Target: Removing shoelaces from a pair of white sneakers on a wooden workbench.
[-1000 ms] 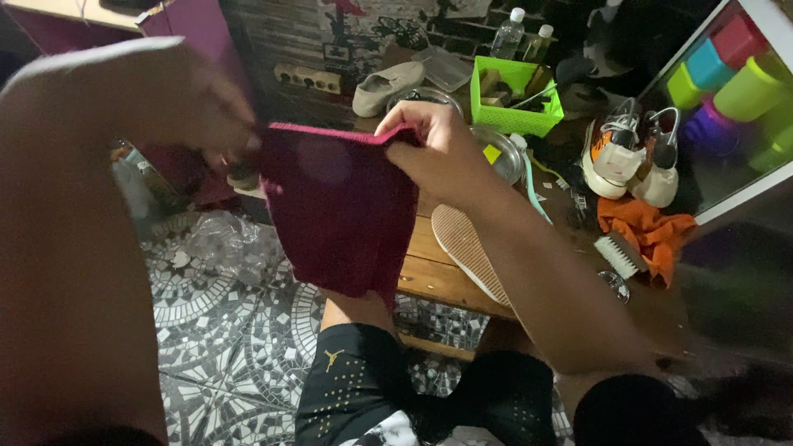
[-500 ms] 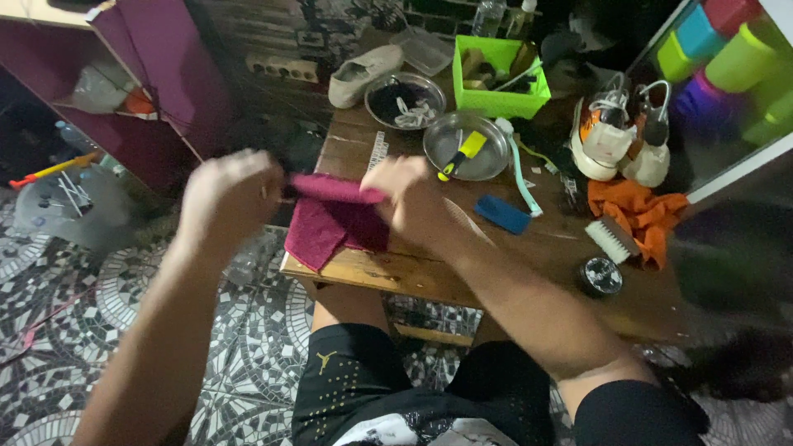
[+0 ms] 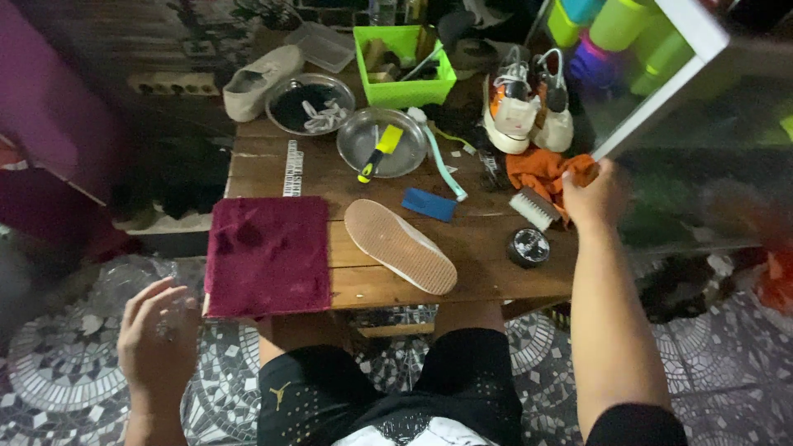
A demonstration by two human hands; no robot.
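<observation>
Now right hand [image 3: 596, 196] outstretched, grip closed on orange cloth [image 3: 541, 170]; left hand [image 3: 157, 330] low, fingers spread, empty.

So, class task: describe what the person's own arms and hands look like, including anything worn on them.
Both forearms are bare, with no gloves, watch or rings visible on the left hand or right hand. A dark sleeve edge shows at the right upper arm; the left arm's sleeve is out of view.

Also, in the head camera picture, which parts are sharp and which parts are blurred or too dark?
In the head view, the maroon cloth, the upturned shoe and the wooden table are fairly sharp and evenly lit; the left hand is slightly motion-blurred; the right hand at the orange cloth is clearer; the right edge and the top left corner are dark and smeared.
</observation>
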